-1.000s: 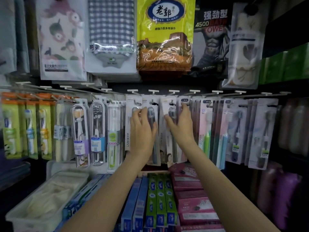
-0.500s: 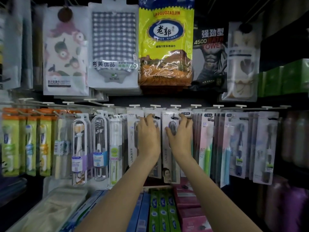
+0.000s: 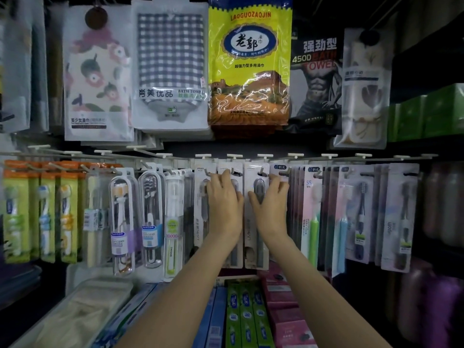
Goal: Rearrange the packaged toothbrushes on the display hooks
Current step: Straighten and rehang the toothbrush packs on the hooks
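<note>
A row of hooks [image 3: 265, 156] carries packaged toothbrushes. My left hand [image 3: 223, 204] reaches up to a white toothbrush pack [image 3: 238, 252], its fingers curled over the pack's top by the hook. Just to its right, my right hand [image 3: 272, 205] holds a second white pack with a grey brush [image 3: 254, 237], thumb on the front and fingers round its right edge near the hook. Another white pack [image 3: 200, 222] hangs left of my left hand. Pink and green brush packs [image 3: 311, 222] hang to the right. My hands hide the upper parts of both held packs.
Bagged bath towels [image 3: 248, 66] hang on the row above. Clear-cased toothbrushes [image 3: 120, 222] and green-carded ones [image 3: 17, 214] fill the hooks at left. Toothpaste boxes [image 3: 247, 320] lie on the shelf below, beside a clear tub [image 3: 75, 315]. Green boxes [image 3: 426, 111] sit at right.
Both hands have slid up the two white packs, from lying on their fronts to gripping their tops at the hooks. The view has tilted upward.
</note>
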`<state>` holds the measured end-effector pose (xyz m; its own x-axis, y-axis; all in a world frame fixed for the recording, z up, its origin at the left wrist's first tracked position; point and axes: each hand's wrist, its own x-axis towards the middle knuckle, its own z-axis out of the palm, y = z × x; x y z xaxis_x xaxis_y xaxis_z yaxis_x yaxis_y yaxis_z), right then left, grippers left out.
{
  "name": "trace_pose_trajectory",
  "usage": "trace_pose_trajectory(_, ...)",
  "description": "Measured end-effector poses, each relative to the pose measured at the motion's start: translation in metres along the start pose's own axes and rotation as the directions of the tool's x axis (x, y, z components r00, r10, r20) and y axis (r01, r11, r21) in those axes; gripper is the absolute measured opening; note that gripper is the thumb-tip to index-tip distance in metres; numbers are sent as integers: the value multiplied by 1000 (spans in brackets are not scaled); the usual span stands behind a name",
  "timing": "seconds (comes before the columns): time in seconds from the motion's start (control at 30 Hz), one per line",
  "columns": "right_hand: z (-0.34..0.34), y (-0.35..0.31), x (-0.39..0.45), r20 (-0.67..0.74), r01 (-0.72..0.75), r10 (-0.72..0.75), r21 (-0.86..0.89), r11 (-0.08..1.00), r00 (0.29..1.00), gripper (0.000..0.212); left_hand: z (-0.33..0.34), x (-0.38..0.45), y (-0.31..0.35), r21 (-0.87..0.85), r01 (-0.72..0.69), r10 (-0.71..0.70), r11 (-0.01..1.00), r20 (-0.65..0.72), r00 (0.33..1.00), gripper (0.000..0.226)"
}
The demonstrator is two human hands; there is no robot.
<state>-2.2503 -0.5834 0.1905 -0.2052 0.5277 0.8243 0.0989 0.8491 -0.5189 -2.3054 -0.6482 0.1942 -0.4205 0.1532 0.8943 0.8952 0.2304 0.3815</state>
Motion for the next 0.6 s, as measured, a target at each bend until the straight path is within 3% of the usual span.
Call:
trace_pose_trajectory(0.2, -5, 2, -1, 30, -12, 13, -28, 1000, 999, 57, 0, -9, -8, -26, -69, 69, 997, -7, 998, 51)
trace_pose_trajectory(0.33, -14, -3, -4, -40, 66, -69, -80, 995, 997, 57, -16, -25, -28, -18, -113, 111, 993, -75, 991, 41)
trace_pose_trajectory(0.47, -12, -8, -17, -82, 114, -124, -120, 986, 989, 51, -32, -24, -49, -46, 59, -63, 997, -90, 994, 41)
trace_pose_trajectory(0.6, -3, -6, -24, -60, 25, -34, -139, 990, 998, 54, -35, -15, -48, -22, 129, -130, 991, -37, 991, 53)
